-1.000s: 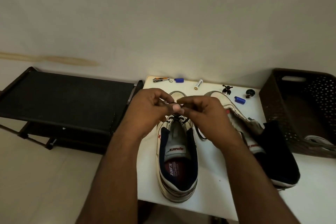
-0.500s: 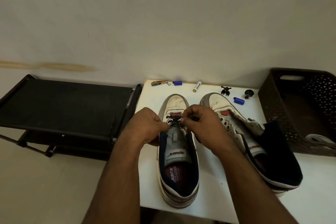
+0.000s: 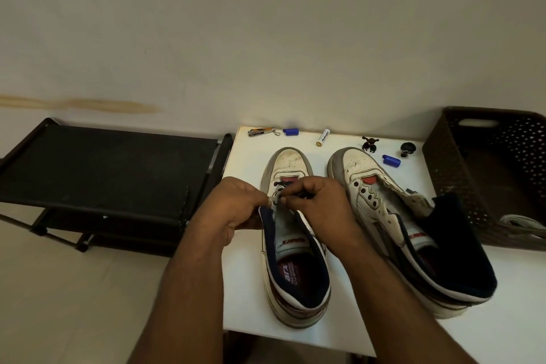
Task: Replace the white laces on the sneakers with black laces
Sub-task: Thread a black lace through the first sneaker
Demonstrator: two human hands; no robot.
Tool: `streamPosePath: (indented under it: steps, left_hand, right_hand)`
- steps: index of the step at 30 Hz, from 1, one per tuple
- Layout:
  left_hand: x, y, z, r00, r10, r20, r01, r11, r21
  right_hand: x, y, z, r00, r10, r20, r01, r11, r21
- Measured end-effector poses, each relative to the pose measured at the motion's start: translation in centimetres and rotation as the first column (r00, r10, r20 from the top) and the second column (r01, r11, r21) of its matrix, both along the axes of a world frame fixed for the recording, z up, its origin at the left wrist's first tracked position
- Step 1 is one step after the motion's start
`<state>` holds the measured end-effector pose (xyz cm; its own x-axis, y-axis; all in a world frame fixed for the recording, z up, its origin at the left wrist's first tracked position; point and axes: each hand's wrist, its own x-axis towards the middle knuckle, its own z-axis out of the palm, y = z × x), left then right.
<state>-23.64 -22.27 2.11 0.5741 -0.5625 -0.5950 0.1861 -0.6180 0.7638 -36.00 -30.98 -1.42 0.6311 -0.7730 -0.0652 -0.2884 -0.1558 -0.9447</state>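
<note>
In the head view, both hands have dropped from a second ago, when they were raised above the toe, and now sit low on the left sneaker (image 3: 291, 260). The left hand (image 3: 236, 207) and right hand (image 3: 319, 204) meet fingertip to fingertip, pinching the black lace (image 3: 301, 195) at the eyelets. Just right of the right hand lies the unlaced right sneaker (image 3: 384, 207) on the desk (image 3: 248, 289). Farther right, the brown basket (image 3: 443, 174) holds pale laces (image 3: 523, 223).
</note>
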Motion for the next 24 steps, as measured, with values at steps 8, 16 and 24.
streamPosePath:
  steps: [8, 16, 24]
  left_hand:
    - [0.1, 0.1, -0.1, 1.000, 0.017, 0.001, -0.017, 1.000, 0.012]
    - [0.0, 0.1, 0.1, 0.999, 0.027, -0.026, -0.026, 1.000, 0.002]
    - [-0.1, 0.1, 0.2, 0.998, 0.033, -0.044, -0.034, 0.999, -0.027]
  right_hand:
    - [0.3, 0.7, -0.8, 0.995, -0.093, 0.042, 0.093, 0.996, 0.012]
    - [0.2, 0.6, -1.1, 0.987, -0.089, 0.134, 0.073, 0.990, 0.118]
    - [0.3, 0.9, -1.0, 0.998, -0.053, 0.029, 0.053, 0.999, -0.008]
